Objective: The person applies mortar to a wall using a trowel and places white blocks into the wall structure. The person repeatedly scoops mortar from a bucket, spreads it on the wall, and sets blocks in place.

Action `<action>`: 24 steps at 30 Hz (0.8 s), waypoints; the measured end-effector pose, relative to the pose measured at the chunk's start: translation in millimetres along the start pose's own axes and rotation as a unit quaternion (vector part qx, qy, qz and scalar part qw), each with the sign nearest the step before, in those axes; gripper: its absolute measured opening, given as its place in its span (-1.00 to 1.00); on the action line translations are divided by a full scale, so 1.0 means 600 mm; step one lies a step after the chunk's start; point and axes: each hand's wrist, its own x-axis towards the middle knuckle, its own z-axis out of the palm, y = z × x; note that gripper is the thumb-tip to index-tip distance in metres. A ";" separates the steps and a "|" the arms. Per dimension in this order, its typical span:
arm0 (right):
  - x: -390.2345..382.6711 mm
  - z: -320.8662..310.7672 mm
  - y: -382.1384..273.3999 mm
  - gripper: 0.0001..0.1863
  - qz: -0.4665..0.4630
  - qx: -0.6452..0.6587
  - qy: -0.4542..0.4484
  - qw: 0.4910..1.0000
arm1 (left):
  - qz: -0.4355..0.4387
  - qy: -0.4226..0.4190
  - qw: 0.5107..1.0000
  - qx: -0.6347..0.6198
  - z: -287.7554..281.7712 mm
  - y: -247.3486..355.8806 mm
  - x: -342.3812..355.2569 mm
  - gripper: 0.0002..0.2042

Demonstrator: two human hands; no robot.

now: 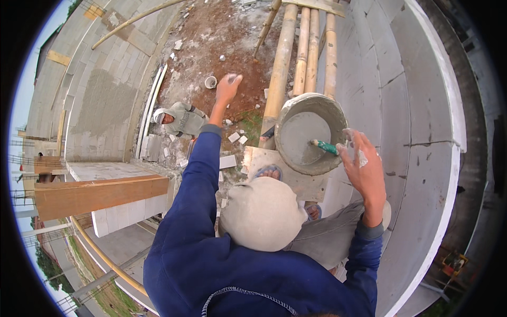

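My right hand (pixel 363 166), smeared with white, is closed at the end of a green-handled tool (pixel 326 147) whose working end I cannot make out. The handle reaches over the rim of a round mortar-caked bucket (pixel 285 142), with grey wet mix (pixel 303 134) inside. The bucket stands by a board (pixel 303 185) on the bamboo scaffold. Stretched forward and to the left, my left hand (pixel 227 90) is raised over the ground with its fingers curled; what is in them, if anything, is hidden.
Bamboo poles (pixel 285 58) run away beyond the bucket. A pale block wall (pixel 391 95) rises close on my right. Below left, a person in a grey hoodie (pixel 187 120) is near a small pail (pixel 210 82) and scattered block pieces (pixel 234 137). A wooden plank (pixel 100 195) juts out left.
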 end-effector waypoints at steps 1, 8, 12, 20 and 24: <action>0.016 0.019 0.006 -0.61 -0.004 0.009 -0.033 0.999 | -0.072 -0.017 0.997 0.037 -0.004 -0.089 -0.041 -0.41; 0.014 0.070 0.029 -0.59 -0.005 0.042 -0.101 0.994 | -0.236 -0.337 0.882 0.231 0.055 -0.446 -0.371 -0.54; 0.024 0.043 0.014 -0.57 -0.001 0.053 -0.107 0.993 | -0.280 -0.394 0.845 0.226 0.056 -0.453 -0.469 -0.53; 0.036 0.057 0.030 -0.59 0.013 0.021 -0.128 0.991 | -0.319 -0.401 0.831 0.216 0.034 -0.448 -0.497 -0.51; 0.039 0.058 0.030 -0.58 0.018 0.022 -0.143 0.989 | -0.317 -0.404 0.831 0.215 0.037 -0.449 -0.497 -0.50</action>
